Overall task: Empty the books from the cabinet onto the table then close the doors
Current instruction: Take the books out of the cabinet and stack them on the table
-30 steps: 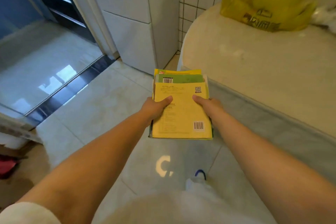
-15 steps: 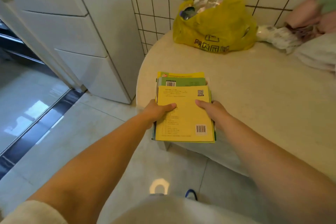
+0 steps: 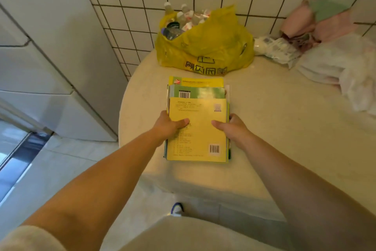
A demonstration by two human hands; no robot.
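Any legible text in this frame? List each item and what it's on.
Yellow plastic bag: large dark printed characters and a box logo, too distorted to read reliably.
Top yellow book: barcode, QR code, lines of small print, all too small to read.
Green book beneath it: barcode, digits unreadable.
Lowest yellow book: red logo and a line of print, blurred.
Bottles in the bag: labels blurred.

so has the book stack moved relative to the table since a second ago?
Yes. The book stack was out over the floor beside the table edge; now it sits over the tabletop, nearer the yellow bag.
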